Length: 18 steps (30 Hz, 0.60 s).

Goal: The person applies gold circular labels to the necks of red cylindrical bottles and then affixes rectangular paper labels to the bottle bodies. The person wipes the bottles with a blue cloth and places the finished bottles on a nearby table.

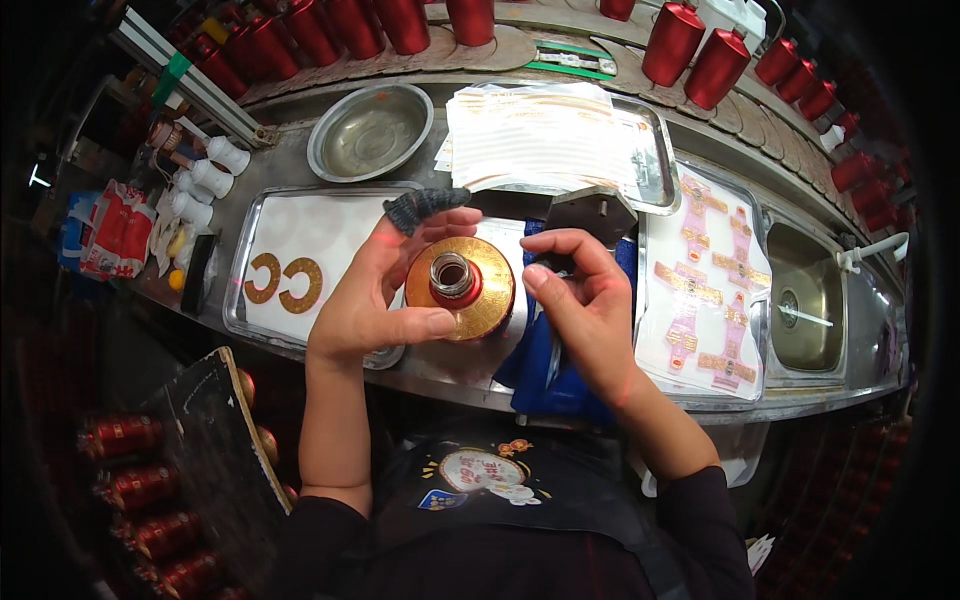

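Observation:
A red bottle stands upright with its open neck (453,278) facing up and a gold ring-shaped label (485,310) around its shoulder. My left hand (370,295) wraps round the bottle's left side, thumb over the near edge of the gold label. A dark grey knitted cover (424,208) sits on one of its fingers. Just right of the bottle hovers my right hand (585,300), fingers half curled, with a gap between thumb and forefinger; nothing shows between them. Beneath that hand lies a blue cloth (560,370). The bottle's lower body is hidden under its shoulder.
Left, a metal tray (240,270) holds two gold C-shaped labels (300,285). A metal bowl (370,130) and white sheets (535,130) lie behind. To the right are pink-gold labels (690,290) on a tray and a sink (810,340). Red bottles (675,45) stand on a conveyor (500,50).

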Available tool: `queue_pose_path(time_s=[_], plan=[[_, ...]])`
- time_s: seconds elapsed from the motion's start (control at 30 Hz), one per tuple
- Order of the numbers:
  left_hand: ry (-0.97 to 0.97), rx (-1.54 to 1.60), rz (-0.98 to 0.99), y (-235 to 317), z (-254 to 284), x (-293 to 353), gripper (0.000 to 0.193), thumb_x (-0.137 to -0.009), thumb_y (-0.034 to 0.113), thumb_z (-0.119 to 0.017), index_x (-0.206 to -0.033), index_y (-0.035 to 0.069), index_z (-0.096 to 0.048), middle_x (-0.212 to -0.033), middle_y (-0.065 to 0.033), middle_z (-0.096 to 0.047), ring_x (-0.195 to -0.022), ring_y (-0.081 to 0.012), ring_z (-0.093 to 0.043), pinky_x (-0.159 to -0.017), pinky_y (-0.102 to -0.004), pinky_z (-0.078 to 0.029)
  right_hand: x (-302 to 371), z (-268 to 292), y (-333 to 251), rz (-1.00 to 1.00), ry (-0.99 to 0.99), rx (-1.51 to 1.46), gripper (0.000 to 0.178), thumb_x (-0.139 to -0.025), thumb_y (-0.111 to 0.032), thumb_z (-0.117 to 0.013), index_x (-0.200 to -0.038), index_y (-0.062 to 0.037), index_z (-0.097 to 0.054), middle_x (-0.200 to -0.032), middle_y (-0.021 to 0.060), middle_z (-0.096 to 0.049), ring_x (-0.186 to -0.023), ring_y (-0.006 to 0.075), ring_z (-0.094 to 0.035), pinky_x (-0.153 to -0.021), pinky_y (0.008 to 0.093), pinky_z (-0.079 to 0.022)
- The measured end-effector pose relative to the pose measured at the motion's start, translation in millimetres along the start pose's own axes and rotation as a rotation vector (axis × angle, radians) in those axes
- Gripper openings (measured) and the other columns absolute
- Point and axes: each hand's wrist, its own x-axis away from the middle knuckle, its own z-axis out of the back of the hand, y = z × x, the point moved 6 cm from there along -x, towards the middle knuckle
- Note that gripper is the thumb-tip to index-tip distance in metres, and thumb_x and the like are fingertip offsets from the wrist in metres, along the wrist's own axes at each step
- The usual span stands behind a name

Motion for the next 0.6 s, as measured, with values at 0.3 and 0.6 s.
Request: queue_pose_path(time_s=[0.3,0.6], plan=[[0.198,-0.005,0.015,-1.7,-11.2,22.9,0.059,-0.081,0.009,-0.078,-0.135,-0.001,-0.058,-0.129,-0.0104,-0.063,-0.119,-0.0179,-0.061,-0.105,-0.0342,-0.048,-11.0,-14.5,5.5,-0.032,-0.133,0.005,0.032,-0.089,-0.010,-0.078,-0.115,-0.0005,-0.063,-0.110,0.0003,-0.064,-0.065,-0.0040,-0.050,-0.058,0.0133,-0.041],[0.204,-0.135,-0.050,-0.7,-16.8,22.6,0.056,-0.082,0.008,-0.078,-0.134,-0.001,-0.058,-0.128,-0.0097,-0.061,-0.117,-0.0154,-0.060,-0.101,-0.0317,-0.049,-1.2,-11.9,-2.6,0.004,-0.138,0.016,0.039,-0.087,-0.016,-0.079,-0.120,-0.0033,-0.064,-0.103,-0.0022,-0.063,-0.063,-0.0033,-0.049,-0.052,0.0149,-0.035]])
